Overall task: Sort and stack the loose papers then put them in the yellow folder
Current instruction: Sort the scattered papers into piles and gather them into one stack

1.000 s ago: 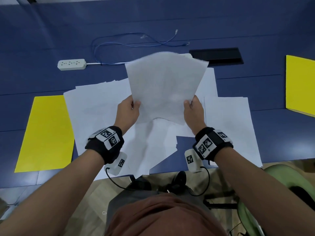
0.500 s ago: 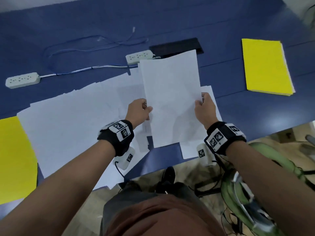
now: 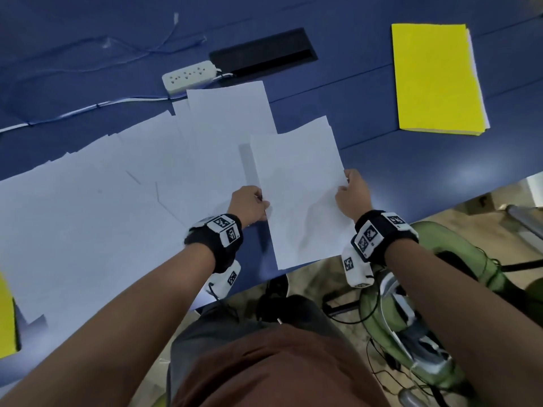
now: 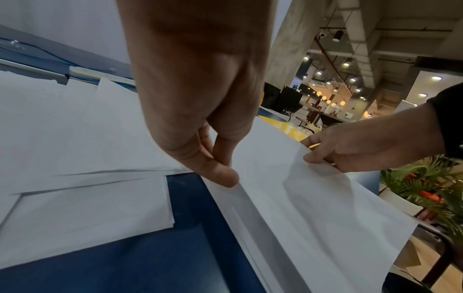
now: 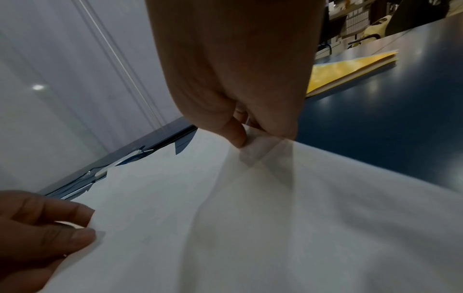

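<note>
Both hands hold a thin stack of white papers (image 3: 296,186) low over the blue table's near edge. My left hand (image 3: 249,204) pinches its left edge between thumb and fingers (image 4: 220,174); the stack's layered edge (image 4: 253,218) shows there. My right hand (image 3: 351,192) pinches the right edge (image 5: 253,142). Loose white sheets (image 3: 117,186) lie spread across the table to the left. A yellow folder (image 3: 435,77) with papers inside lies shut at the far right. Another yellow folder (image 3: 7,321) pokes in at the left edge.
A white power strip (image 3: 189,76) with its cable and a black cable hatch (image 3: 263,54) sit behind the sheets. A green chair (image 3: 417,304) stands beside the person's right arm. Bare blue table (image 3: 411,171) lies between the held stack and the right folder.
The held stack has come down from upright in the air to nearly flat at the table's near edge, shifted right. The head view has swung right, bringing the right folder fully into sight.
</note>
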Available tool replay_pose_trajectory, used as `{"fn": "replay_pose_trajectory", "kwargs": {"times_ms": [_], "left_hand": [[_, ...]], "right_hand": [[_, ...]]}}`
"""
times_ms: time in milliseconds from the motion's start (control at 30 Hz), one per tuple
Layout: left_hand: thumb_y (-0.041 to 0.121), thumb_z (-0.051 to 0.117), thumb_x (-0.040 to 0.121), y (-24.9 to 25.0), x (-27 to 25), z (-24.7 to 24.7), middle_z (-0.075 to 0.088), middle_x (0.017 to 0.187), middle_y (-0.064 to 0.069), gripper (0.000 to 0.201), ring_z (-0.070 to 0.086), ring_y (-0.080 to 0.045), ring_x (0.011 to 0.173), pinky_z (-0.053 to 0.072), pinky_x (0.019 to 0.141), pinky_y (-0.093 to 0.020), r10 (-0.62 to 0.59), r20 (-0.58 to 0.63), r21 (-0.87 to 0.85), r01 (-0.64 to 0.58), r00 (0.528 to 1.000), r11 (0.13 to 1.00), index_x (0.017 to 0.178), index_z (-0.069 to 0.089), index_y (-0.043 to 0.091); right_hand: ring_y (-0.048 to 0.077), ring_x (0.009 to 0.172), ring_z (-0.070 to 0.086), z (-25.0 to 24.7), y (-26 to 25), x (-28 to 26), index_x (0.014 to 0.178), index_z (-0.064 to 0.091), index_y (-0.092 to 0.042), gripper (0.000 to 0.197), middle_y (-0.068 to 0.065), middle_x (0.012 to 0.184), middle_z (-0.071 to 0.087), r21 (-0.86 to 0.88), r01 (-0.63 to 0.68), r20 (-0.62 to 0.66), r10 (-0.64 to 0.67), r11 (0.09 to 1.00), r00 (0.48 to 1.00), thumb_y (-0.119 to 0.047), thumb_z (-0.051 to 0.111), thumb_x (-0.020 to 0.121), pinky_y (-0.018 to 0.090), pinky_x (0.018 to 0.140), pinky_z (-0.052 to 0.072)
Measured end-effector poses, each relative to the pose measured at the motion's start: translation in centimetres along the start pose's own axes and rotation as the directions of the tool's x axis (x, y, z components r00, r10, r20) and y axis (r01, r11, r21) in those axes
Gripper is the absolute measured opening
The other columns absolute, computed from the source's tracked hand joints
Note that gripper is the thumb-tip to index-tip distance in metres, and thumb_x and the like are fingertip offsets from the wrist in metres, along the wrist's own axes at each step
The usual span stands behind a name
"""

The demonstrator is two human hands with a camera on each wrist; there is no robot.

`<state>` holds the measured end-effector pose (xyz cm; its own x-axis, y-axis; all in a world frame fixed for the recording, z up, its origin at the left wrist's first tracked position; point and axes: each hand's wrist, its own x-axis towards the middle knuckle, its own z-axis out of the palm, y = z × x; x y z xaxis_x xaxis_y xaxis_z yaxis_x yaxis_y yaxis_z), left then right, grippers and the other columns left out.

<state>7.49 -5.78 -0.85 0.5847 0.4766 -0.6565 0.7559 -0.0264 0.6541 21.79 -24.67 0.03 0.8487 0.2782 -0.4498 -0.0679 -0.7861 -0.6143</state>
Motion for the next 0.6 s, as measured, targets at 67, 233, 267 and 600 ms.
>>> {"fn": "replay_pose_trajectory", "kwargs": {"times_ms": [67,233,267,600], "left_hand": [[-0.001,0.063,0.089,0.2,0.2,0.5,0.05,0.069,-0.002,0.009,0.064,-0.024,0.061,0.06,0.079,-0.045,-0.002,0.003,-0.003,0.002,1.0,1.0,0.09,0.056,0.004],[-0.001,0.066,0.087,-0.3,0.5,1.4,0.052,0.073,-0.001,0.015,0.059,-0.014,0.054,0.061,0.075,-0.037,0.011,-0.01,-0.004,-0.011,1.0,1.0,0.097,0.057,0.007],[-0.001,0.066,0.086,-0.3,0.6,1.5,0.053,0.072,0.0,0.017,0.06,-0.013,0.053,0.062,0.075,-0.037,0.012,-0.014,-0.01,-0.012,1.0,1.0,0.097,0.057,0.009],[0.01,0.072,0.083,-1.6,0.4,-0.2,0.063,0.096,-0.01,0.029,0.06,-0.014,0.057,0.049,0.047,-0.019,0.0,-0.094,0.04,0.003,0.996,0.999,0.108,0.055,0.012]], "right_hand": [[0.024,0.094,0.051,-0.1,0.3,0.4,0.127,0.046,-0.002,0.041,0.004,0.101,0.051,0.003,-0.011,-0.002,0.011,1.0,1.0,0.005,0.041,0.088,0.023,0.074,0.035],[0.02,0.093,0.051,0.0,1.2,1.0,0.127,0.047,-0.004,0.042,0.007,0.11,0.055,0.05,-0.031,-0.024,0.033,0.998,0.999,0.006,0.042,0.086,0.023,0.075,0.039],[0.022,0.097,0.053,0.1,1.5,1.2,0.127,0.047,-0.005,0.043,0.008,0.115,0.056,0.052,-0.029,-0.036,0.031,0.998,0.999,0.006,0.043,0.086,0.024,0.077,0.039],[0.034,0.123,0.036,1.4,0.6,0.7,0.135,0.041,-0.018,0.058,0.011,0.136,0.038,-0.231,-0.02,-0.137,-0.013,0.973,0.991,-0.003,0.053,0.08,0.042,0.102,0.031]]}}
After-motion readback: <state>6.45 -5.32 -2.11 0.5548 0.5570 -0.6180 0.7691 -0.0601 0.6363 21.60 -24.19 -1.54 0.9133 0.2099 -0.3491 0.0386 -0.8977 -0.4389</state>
